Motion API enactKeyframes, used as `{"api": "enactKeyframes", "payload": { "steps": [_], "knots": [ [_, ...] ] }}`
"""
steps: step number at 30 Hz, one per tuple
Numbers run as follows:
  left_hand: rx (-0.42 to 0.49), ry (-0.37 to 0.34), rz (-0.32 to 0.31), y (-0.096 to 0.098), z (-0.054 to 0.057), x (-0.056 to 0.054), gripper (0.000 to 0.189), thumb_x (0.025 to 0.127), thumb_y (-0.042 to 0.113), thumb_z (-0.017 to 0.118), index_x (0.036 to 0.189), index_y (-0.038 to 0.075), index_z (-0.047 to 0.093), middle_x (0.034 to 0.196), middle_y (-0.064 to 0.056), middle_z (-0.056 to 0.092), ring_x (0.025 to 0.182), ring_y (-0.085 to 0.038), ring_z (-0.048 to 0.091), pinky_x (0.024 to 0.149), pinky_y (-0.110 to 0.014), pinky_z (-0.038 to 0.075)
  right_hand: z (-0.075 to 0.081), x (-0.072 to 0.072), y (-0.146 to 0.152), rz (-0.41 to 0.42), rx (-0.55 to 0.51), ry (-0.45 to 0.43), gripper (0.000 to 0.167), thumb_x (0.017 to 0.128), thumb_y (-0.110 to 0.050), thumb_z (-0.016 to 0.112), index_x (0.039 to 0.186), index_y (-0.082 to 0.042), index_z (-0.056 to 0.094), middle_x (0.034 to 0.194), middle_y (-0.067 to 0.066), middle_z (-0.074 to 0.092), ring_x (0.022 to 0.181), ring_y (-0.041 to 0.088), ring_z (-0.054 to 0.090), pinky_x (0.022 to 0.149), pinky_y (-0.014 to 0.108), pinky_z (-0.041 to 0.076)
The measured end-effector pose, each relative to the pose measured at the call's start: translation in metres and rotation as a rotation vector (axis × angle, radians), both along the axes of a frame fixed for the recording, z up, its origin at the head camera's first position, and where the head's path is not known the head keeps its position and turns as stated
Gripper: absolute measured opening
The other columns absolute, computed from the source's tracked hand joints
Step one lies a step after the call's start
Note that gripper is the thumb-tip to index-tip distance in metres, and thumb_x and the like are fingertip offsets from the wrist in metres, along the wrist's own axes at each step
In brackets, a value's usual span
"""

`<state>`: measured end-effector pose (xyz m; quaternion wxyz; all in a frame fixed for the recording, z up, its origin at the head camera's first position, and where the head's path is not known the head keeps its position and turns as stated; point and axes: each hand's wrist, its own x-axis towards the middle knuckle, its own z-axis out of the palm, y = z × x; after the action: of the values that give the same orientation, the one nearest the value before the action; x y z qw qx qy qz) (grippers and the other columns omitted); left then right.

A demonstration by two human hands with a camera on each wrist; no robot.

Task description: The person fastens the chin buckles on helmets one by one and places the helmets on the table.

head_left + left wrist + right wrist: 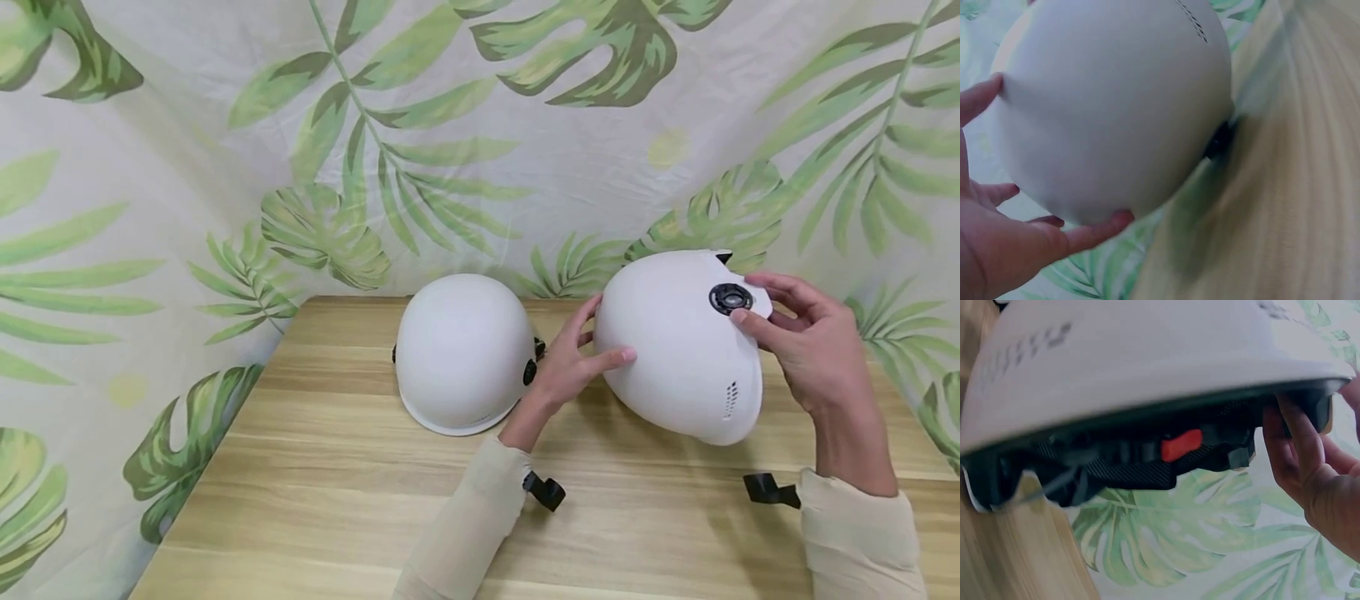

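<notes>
A white helmet [675, 350] is held tilted over the right part of the wooden table, between both hands. My left hand [566, 358] holds its rounded crown, thumb and fingers spread around it. My right hand [817, 342] grips the rim beside a round black fitting [731, 298], its fingers reaching under the edge. In the right wrist view, black padding and straps with a red buckle part [1181, 445] show inside the shell. A second white helmet [465, 350] rests crown up on the table, left of my left hand.
The wooden table [300, 500] reaches back to a leaf-patterned cloth [450, 125]. Black mounts stick out from the left sleeve [465, 525] and the right sleeve [862, 533].
</notes>
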<state>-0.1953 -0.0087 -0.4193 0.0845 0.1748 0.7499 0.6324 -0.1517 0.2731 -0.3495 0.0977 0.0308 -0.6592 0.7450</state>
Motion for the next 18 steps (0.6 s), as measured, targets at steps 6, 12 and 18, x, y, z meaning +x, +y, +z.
{"api": "enactKeyframes", "payload": {
  "steps": [6, 12, 18],
  "knots": [
    [-0.123, 0.056, 0.063, -0.002, 0.020, 0.008, 0.097, 0.088, 0.042, 0.081, 0.169, 0.034, 0.028, 0.173, -0.002, 0.034, 0.149, -0.038, 0.048, 0.104, -0.055, 0.056, 0.001, 0.002, 0.006, -0.004, 0.092, -0.015, 0.041, 0.090, 0.006, 0.080, 0.127, -0.012, 0.073, 0.122, -0.007, 0.067, 0.095, 0.000, 0.075, 0.069, 0.018, 0.062],
    [-0.212, 0.110, 0.111, 0.002, 0.037, 0.020, 0.102, 0.087, 0.045, 0.084, 0.170, 0.022, 0.028, 0.173, -0.007, 0.035, 0.157, -0.030, 0.040, 0.120, -0.063, 0.042, 0.002, 0.006, 0.011, -0.037, 0.210, -0.020, 0.038, 0.093, -0.001, 0.080, 0.128, -0.013, 0.074, 0.120, -0.013, 0.067, 0.096, -0.006, 0.074, 0.070, 0.014, 0.060],
    [-0.277, 0.164, 0.121, 0.003, 0.040, 0.021, 0.095, 0.088, 0.044, 0.085, 0.166, 0.019, 0.037, 0.169, -0.009, 0.041, 0.154, -0.030, 0.044, 0.117, -0.061, 0.046, 0.000, 0.006, 0.015, -0.087, 0.296, -0.012, 0.032, 0.097, -0.002, 0.072, 0.124, -0.019, 0.073, 0.116, -0.018, 0.066, 0.095, -0.010, 0.071, 0.071, 0.009, 0.057]
  ]
}}
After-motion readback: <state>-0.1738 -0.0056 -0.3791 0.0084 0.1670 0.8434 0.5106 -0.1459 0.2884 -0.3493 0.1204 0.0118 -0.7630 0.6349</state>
